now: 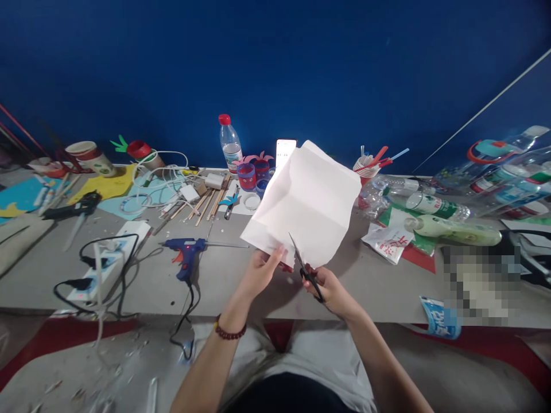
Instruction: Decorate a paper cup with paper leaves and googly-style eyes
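Blue wall is backing the scene; grey surface is running along below it, loaded at both sides. Big white paper sheet, creased, is hanging over the middle of the surface, toward its front edge, tilting toward the camera. Step in hand is looking like cutting: scissors are showing a blade over the sheet's near edge; whether the other blade is passing underneath, can't tell. Next move is probably calling for a taut sheet, lined-up blades, holding fingers clear of the cut. Power strip is sitting far left, well apart from the work. Both forearms are reaching forward, converging on the sheet. Left hand is pinching the near-left edge, thumb on top, fingers going under; grip is closing on paper. Right hand is angling inward, grip curling around the scissors' handles, tip pointing up-left. Blue glue gun is lying left of the left hand, untouched. Dark red bracelet is circling the left wrist.
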A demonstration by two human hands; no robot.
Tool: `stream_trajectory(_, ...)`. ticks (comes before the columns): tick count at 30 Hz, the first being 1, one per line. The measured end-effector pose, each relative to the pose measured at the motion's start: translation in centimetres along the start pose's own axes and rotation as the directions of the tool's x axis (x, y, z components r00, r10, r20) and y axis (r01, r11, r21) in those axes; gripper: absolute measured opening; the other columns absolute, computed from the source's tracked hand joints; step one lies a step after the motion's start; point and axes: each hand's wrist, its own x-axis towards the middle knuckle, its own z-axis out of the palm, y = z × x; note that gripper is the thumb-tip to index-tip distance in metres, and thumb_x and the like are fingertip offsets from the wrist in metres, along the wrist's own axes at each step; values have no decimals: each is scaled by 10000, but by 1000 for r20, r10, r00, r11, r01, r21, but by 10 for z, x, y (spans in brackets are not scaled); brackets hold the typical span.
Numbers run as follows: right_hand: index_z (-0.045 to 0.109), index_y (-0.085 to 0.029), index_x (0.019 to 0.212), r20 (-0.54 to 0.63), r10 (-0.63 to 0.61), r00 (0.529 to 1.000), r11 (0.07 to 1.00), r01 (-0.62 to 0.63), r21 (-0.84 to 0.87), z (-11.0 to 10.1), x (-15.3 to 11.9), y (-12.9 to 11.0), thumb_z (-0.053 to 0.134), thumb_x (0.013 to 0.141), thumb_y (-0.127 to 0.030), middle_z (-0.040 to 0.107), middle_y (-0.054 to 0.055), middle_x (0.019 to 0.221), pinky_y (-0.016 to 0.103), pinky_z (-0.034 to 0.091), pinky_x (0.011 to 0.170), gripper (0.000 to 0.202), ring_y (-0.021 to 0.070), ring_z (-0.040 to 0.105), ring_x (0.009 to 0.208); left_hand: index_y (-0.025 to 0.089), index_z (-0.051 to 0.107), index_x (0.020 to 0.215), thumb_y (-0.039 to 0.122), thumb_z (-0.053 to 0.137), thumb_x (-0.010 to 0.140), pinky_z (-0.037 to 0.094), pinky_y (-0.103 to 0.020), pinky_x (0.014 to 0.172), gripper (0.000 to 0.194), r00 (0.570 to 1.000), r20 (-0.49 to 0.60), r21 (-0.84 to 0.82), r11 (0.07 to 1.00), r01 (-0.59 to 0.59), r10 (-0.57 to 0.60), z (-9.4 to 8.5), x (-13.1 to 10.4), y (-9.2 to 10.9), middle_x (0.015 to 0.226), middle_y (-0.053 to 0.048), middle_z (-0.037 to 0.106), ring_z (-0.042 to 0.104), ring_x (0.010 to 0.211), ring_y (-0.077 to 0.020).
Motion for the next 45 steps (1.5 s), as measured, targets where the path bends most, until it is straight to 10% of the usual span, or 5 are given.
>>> stream_trajectory(14, 598, -133, 661, 76, 53, 996, 997, -57, 46, 33, 4, -6, 675, 760, -489, 531, 6, 582, 230, 306, 476, 378, 98, 429, 524, 157, 610, 560, 537, 511, 860, 482, -267, 697, 495, 996, 0, 2, 996, -90, 90, -13, -15, -32, 578, -48, 637, 608, 622, -155)
stream_trajectory(23, 500, -193, 708, 57, 115, 992, 954, -127, 270, 91, -17, -22, 697, 695, -523, 418, -54, 509, 232, 303, 444, 385, 83, 352, 456, 160, 603, 563, 560, 595, 794, 456, -244, 583, 462, 995, 5, -9, 995, 95, -95, -42, -43, -33, 532, -27, 628, 578, 532, -137)
stream_trajectory(30, 488, -206, 609, -153, 29, 988, 988, -5, 157, 73, -18, -32, 691, 666, -607, 384, -21, 494, 265, 316, 476, 453, 130, 395, 515, 159, 588, 556, 516, 587, 801, 440, -237, 573, 434, 982, 168, 68, 995, 76, -87, -25, -23, 1, 519, -23, 606, 565, 526, -128)
stream_trajectory(45, 434, -210, 709, -190, 61, 980, 932, 12, 362, 56, -20, -7, 706, 668, -629, 336, -69, 516, 245, 224, 451, 502, 74, 245, 479, 156, 578, 538, 459, 564, 835, 449, -226, 581, 424, 939, 334, 158, 987, 30, -82, -17, -1, 10, 524, -39, 628, 584, 523, -123)
